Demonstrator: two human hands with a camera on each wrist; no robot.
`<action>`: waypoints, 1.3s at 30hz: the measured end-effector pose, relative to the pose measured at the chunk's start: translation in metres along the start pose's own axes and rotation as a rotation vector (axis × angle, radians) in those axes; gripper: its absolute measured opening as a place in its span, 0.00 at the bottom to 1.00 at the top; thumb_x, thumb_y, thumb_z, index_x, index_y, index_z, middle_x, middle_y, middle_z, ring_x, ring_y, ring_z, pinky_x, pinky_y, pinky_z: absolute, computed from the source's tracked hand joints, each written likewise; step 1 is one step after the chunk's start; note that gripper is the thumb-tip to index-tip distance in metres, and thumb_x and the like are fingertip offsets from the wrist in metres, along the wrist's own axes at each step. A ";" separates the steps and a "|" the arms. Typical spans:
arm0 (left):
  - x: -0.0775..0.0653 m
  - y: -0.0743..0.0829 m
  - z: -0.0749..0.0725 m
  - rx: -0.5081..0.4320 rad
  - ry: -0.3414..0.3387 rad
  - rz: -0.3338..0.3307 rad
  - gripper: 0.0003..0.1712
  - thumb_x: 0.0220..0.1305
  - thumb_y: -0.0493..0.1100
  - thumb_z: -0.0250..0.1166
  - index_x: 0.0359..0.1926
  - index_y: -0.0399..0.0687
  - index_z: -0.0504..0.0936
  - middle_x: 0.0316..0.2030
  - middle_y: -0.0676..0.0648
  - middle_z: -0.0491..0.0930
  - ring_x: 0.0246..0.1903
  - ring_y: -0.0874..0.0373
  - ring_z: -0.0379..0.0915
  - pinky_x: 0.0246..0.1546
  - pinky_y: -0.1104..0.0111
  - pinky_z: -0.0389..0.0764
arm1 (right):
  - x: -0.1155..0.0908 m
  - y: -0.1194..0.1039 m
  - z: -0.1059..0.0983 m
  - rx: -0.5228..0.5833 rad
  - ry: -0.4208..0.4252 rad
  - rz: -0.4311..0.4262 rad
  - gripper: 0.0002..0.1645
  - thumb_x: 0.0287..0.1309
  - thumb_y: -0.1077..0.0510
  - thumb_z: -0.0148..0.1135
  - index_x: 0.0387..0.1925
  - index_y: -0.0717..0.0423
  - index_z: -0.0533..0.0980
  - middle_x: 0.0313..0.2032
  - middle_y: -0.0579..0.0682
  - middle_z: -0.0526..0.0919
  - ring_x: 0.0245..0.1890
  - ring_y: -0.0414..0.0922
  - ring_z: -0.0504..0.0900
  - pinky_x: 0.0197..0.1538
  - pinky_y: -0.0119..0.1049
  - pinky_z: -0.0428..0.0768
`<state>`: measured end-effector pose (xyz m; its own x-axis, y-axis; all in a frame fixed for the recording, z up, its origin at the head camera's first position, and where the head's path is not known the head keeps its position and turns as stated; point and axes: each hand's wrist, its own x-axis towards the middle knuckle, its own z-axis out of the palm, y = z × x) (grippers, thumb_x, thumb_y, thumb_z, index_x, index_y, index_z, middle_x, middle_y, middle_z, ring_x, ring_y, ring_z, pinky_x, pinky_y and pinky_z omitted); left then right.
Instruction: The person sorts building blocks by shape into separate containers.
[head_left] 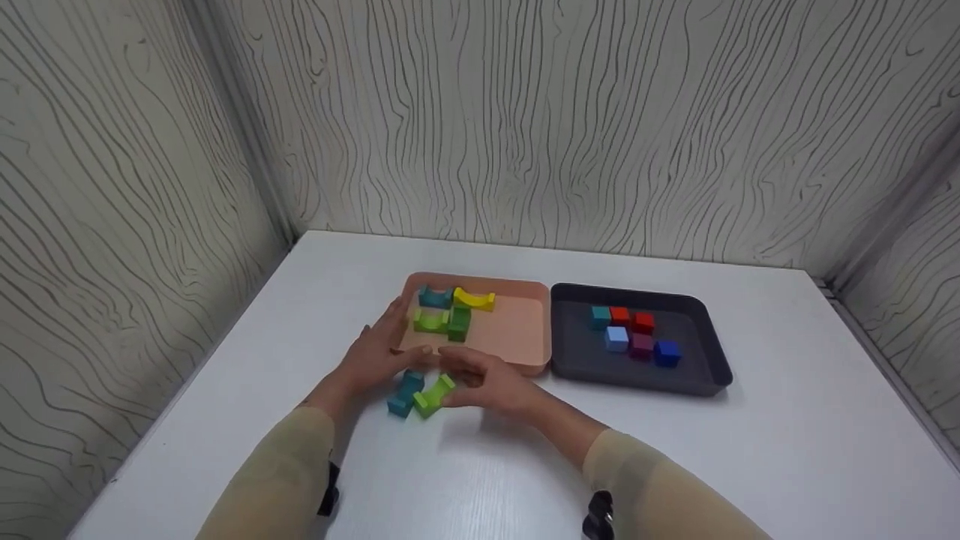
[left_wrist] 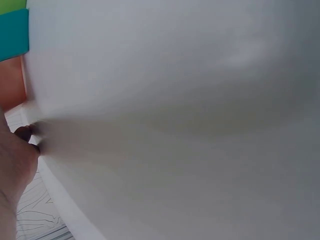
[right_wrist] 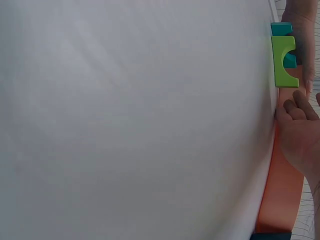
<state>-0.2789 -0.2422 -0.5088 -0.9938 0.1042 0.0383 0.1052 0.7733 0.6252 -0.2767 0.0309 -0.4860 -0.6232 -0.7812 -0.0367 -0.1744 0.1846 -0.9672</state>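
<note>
My left hand (head_left: 373, 355) lies along the left side of the salmon-pink tray (head_left: 514, 330), its fingers stretched out and the thumb over the front rim. In front of the tray, a lime-green arch block (head_left: 433, 397) and a teal arch block (head_left: 406, 393) lie side by side on the table. Just right of the lime block is my right hand (head_left: 491, 384), fingers loosely bent and holding nothing. Its thumb tip is beside that block; the right wrist view shows the fingers (right_wrist: 300, 107) by the tray's front wall.
Inside the pink tray are a teal arch block (head_left: 436, 298), a yellow one (head_left: 475, 300), a lime one (head_left: 431, 322) and a darker green block (head_left: 459, 324). A dark grey tray (head_left: 697, 360) adjoins it on the right, with several coloured cubes. Patterned walls enclose the white table (head_left: 480, 487).
</note>
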 end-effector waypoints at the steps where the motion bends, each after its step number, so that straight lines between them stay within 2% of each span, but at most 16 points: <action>1: 0.000 0.000 0.001 -0.003 -0.001 -0.004 0.65 0.65 0.81 0.59 0.87 0.67 0.34 0.86 0.51 0.40 0.84 0.48 0.39 0.79 0.38 0.38 | 0.001 0.000 0.000 -0.007 -0.003 -0.004 0.46 0.67 0.56 0.74 0.81 0.45 0.64 0.77 0.43 0.68 0.77 0.44 0.66 0.78 0.44 0.63; 6: 0.000 -0.001 0.003 -0.018 -0.008 -0.028 0.68 0.60 0.85 0.59 0.87 0.67 0.35 0.86 0.54 0.38 0.84 0.48 0.37 0.80 0.40 0.35 | 0.003 0.002 0.000 -0.043 -0.028 -0.023 0.49 0.63 0.57 0.78 0.81 0.42 0.65 0.77 0.40 0.67 0.78 0.41 0.64 0.79 0.41 0.62; 12: 0.001 -0.002 0.001 -0.006 -0.002 -0.016 0.62 0.68 0.76 0.62 0.87 0.67 0.34 0.86 0.54 0.38 0.84 0.50 0.37 0.80 0.40 0.35 | 0.004 0.004 -0.001 -0.110 -0.066 -0.017 0.51 0.62 0.56 0.78 0.81 0.36 0.63 0.77 0.37 0.68 0.78 0.38 0.63 0.79 0.42 0.61; 15: 0.002 -0.002 0.001 0.011 -0.002 -0.009 0.61 0.70 0.73 0.61 0.87 0.66 0.34 0.86 0.51 0.38 0.84 0.49 0.37 0.80 0.39 0.35 | 0.004 0.005 0.000 -0.139 -0.074 -0.013 0.52 0.62 0.56 0.78 0.81 0.31 0.63 0.76 0.37 0.69 0.76 0.38 0.66 0.79 0.43 0.61; 18: 0.002 -0.002 0.001 0.017 -0.007 -0.013 0.60 0.70 0.74 0.61 0.87 0.66 0.34 0.86 0.51 0.38 0.84 0.49 0.37 0.80 0.39 0.36 | 0.004 0.007 0.002 -0.149 -0.070 -0.020 0.53 0.62 0.59 0.78 0.81 0.27 0.62 0.74 0.41 0.73 0.71 0.39 0.72 0.78 0.46 0.64; 22: 0.002 -0.002 0.002 0.012 -0.011 -0.014 0.60 0.70 0.74 0.60 0.87 0.66 0.34 0.86 0.53 0.38 0.84 0.50 0.36 0.80 0.40 0.35 | 0.003 0.009 0.004 -0.162 -0.058 -0.031 0.54 0.61 0.62 0.78 0.81 0.27 0.63 0.68 0.44 0.79 0.66 0.40 0.76 0.76 0.47 0.68; 29: 0.002 -0.002 0.003 -0.004 -0.013 -0.036 0.61 0.69 0.75 0.62 0.87 0.68 0.35 0.86 0.54 0.37 0.84 0.48 0.35 0.80 0.41 0.35 | -0.002 0.011 0.005 -0.239 -0.011 0.039 0.43 0.62 0.55 0.79 0.76 0.40 0.72 0.64 0.37 0.82 0.69 0.36 0.74 0.77 0.45 0.66; 34: 0.001 -0.002 0.002 0.005 -0.019 -0.036 0.60 0.70 0.75 0.61 0.87 0.68 0.34 0.86 0.55 0.36 0.84 0.48 0.36 0.80 0.42 0.35 | -0.003 0.010 0.005 -0.284 0.021 0.077 0.39 0.60 0.51 0.80 0.72 0.37 0.76 0.64 0.31 0.80 0.70 0.35 0.72 0.77 0.44 0.66; 39: 0.000 -0.001 0.002 0.015 -0.012 -0.021 0.60 0.70 0.74 0.60 0.87 0.67 0.34 0.86 0.54 0.37 0.84 0.48 0.36 0.80 0.41 0.37 | -0.002 0.011 0.005 -0.293 0.035 0.086 0.33 0.61 0.50 0.79 0.67 0.35 0.80 0.63 0.28 0.79 0.69 0.35 0.72 0.76 0.44 0.66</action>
<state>-0.2794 -0.2423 -0.5110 -0.9953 0.0952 0.0162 0.0851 0.7849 0.6138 -0.2737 0.0311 -0.4984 -0.6699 -0.7355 -0.1020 -0.3288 0.4170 -0.8473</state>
